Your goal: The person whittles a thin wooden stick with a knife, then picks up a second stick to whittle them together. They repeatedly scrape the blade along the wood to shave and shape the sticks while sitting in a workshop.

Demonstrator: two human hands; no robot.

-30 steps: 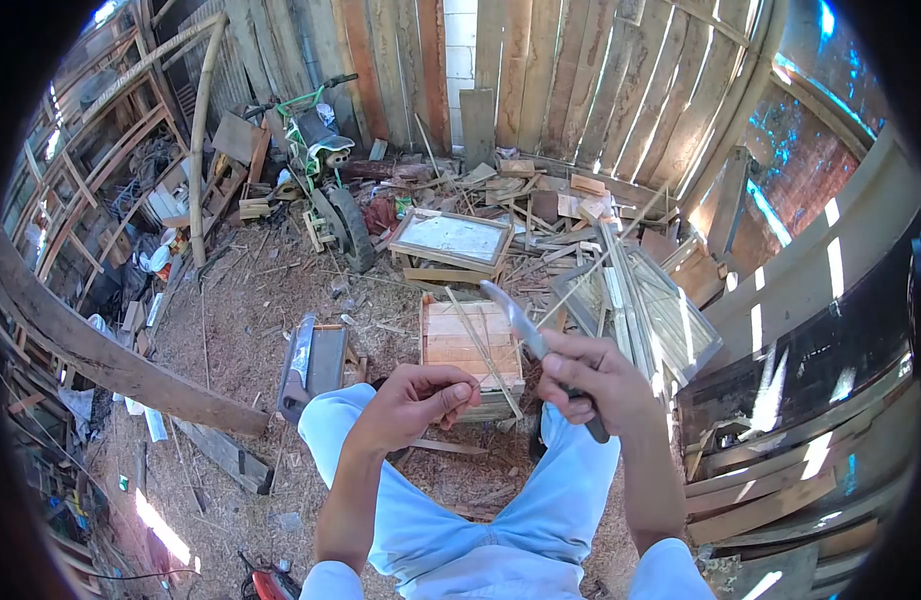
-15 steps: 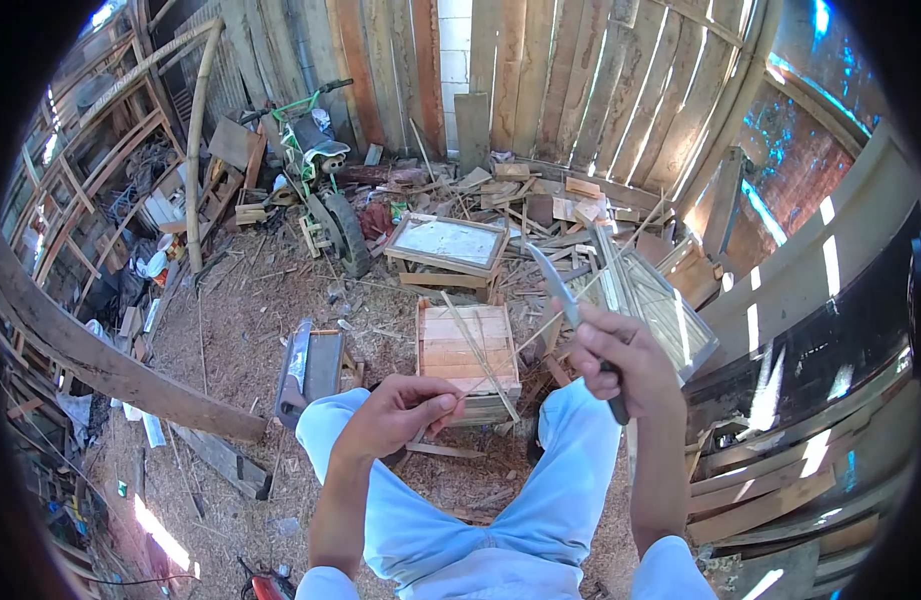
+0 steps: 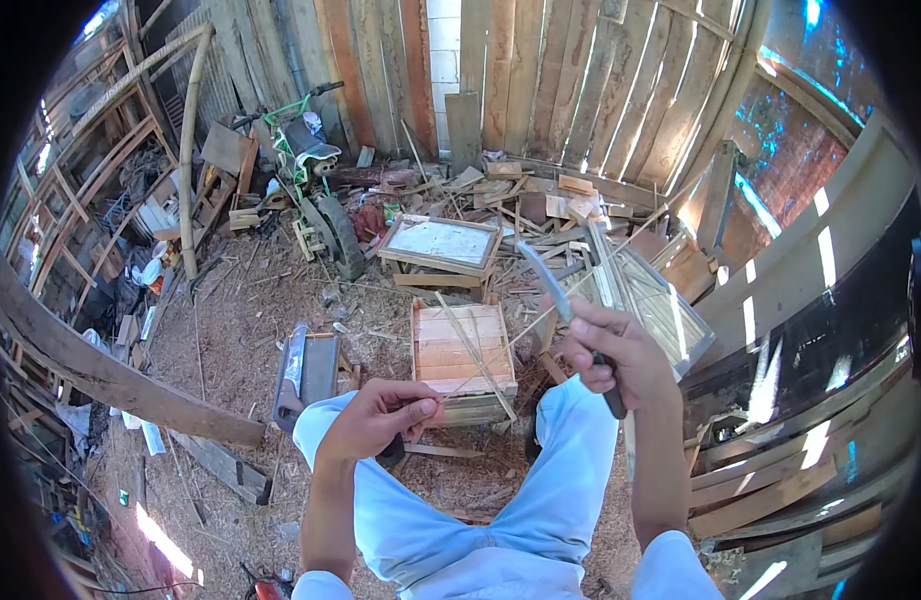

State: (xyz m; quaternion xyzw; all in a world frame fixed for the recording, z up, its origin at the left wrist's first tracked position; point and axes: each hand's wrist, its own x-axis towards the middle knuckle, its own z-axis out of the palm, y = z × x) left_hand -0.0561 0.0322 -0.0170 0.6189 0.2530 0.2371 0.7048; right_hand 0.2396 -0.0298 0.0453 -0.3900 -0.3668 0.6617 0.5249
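At the left, a machete [image 3: 293, 365] lay along the left edge of a low dark-topped bench [image 3: 321, 364], its handle toward the seated person, just beyond the left knee. Next came the left hand [image 3: 380, 417], held up over that side of the lap near the near-left corner of a wooden box [image 3: 460, 350]; its thumb and forefinger were pressed together, pinching the end of a thin strip [image 3: 530, 332]. From there the strip's long axis ran away and to the right, slanting over the box's near-right part and on toward the far side of the knife [image 3: 547, 282]. On the box, a slim stick [image 3: 467, 342] lay aslant from the far edge to the near-right corner, crossing under the strip's line from where I stood. Farther right, past the box's right edge, the right hand [image 3: 620, 357] had its fingers wrapped around the knife's dark handle, the blade pointing forward and to the left. So blade and strip crossed at a wide angle, the crossing lying nearer the right hand than the left. I couldn't tell whether the two touched there. Rightmost, boards [image 3: 780, 490] leaned and lay well apart from both hands.
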